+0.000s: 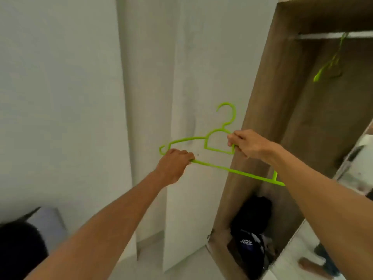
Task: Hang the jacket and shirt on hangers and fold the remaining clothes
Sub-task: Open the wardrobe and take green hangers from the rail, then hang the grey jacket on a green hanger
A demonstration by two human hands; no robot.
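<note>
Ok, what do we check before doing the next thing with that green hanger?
1. Left hand grips the hanger by its bottom bar: ok.
2. Right hand grips its shoulder part: ok.
3. Hook whole and pointing up: ok.
4. Nothing on the hanger yet: ok.
5. Room on the rod beside the spare hanger: ok.
6. Jacket or shirt close by: cannot tell; the dark clothes low in the wardrobe are too blurred to name.
</note>
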